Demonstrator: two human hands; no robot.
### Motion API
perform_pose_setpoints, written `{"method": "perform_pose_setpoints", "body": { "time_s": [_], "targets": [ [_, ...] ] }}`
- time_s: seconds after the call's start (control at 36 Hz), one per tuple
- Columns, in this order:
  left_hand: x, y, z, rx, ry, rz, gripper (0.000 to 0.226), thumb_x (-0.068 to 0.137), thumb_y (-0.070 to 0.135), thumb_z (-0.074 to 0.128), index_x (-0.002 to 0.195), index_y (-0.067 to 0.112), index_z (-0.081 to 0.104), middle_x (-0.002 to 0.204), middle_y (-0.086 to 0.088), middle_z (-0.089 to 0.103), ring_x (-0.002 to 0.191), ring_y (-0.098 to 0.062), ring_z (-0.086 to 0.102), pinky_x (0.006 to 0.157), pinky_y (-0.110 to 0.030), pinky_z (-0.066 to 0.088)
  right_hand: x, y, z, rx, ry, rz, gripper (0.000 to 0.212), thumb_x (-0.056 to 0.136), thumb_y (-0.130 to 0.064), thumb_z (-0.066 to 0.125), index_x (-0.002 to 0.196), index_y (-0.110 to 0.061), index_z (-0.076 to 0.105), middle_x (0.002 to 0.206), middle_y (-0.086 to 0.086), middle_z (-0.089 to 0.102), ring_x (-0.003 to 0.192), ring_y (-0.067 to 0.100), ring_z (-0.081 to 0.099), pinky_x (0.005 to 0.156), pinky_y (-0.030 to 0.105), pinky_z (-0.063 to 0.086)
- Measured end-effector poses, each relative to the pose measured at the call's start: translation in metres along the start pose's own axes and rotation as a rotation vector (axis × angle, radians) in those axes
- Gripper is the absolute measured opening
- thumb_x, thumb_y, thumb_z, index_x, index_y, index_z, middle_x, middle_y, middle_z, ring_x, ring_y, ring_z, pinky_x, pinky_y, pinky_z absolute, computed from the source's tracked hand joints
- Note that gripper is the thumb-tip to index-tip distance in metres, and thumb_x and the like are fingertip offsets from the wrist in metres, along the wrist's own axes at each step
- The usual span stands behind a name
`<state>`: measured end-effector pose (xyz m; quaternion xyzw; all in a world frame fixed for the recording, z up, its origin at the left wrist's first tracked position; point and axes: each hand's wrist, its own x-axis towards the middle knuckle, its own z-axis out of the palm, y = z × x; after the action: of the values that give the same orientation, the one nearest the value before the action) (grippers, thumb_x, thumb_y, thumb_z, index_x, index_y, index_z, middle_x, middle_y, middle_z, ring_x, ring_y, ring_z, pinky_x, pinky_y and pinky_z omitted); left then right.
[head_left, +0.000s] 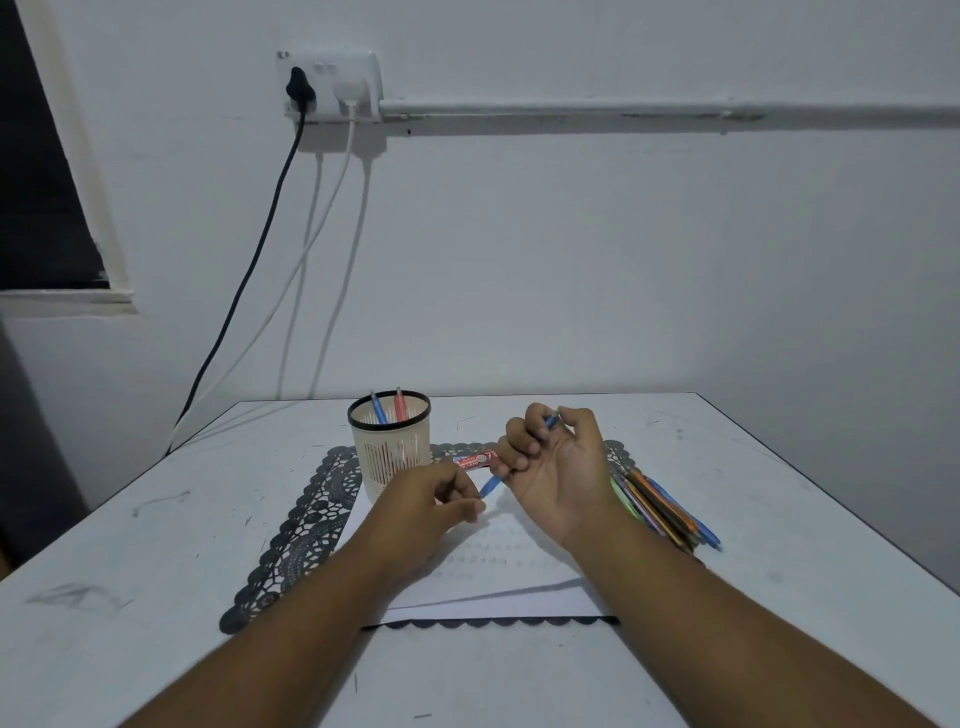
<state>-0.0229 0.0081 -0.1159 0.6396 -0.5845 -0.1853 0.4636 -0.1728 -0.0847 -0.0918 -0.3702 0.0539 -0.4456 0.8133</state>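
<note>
My right hand (556, 467) grips a blue pen (491, 486), fingers curled round its barrel, palm turned toward me, above a white sheet of paper (498, 577). The pen's lower end points down-left toward my left hand (441, 499). My left hand's thumb and fingers are pinched together right at that end; what they pinch is too small to see. A small red lead box (475, 460) lies just behind the hands.
A cream mesh pen cup (389, 452) holding a blue and a red pen stands at back left on a dark lace mat (291, 540). Several coloured pens (665, 512) lie in a bundle to the right. The white table (156, 597) meets a wall with plugged cables.
</note>
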Motion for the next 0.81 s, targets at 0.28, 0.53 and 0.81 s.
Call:
{"method": "perform_pose_setpoints", "body": {
  "time_s": [0.28,0.53,0.81],
  "targets": [
    [-0.001,0.0019,0.0003,-0.003,-0.001,-0.004,0.016,0.09,0.011,0.074,0.076,0.02,0.073,0.077,0.002,0.074,0.073,-0.008,0.063,0.074,-0.031,0.046,-0.0001,0.0003,-0.0036,0.069,-0.007,0.003,0.037,0.089,-0.043,0.04,0.066,-0.015,0.037,0.066,0.003,0.024,0.067,0.02,0.013,0.06,0.035,0.026],
    [-0.0022,0.0008,0.0001,-0.013,0.002,-0.012,0.015,0.091,0.013,0.074,0.077,0.019,0.073,0.078,0.002,0.074,0.074,-0.009,0.064,0.075,-0.031,0.046,0.0004,0.0,-0.004,0.091,-0.013,0.009,0.035,0.089,-0.041,0.039,0.065,-0.016,0.037,0.066,0.002,0.024,0.065,0.019,0.015,0.06,0.034,0.027],
    [-0.0018,0.0022,0.0008,-0.022,-0.002,-0.017,0.015,0.09,0.012,0.075,0.076,0.018,0.073,0.077,0.001,0.074,0.07,-0.004,0.061,0.066,-0.016,0.044,0.0016,-0.0019,-0.0072,0.056,-0.033,0.004,0.03,0.087,-0.034,0.037,0.064,-0.017,0.032,0.065,0.002,0.021,0.064,0.02,0.014,0.061,0.035,0.022]
  ]
}}
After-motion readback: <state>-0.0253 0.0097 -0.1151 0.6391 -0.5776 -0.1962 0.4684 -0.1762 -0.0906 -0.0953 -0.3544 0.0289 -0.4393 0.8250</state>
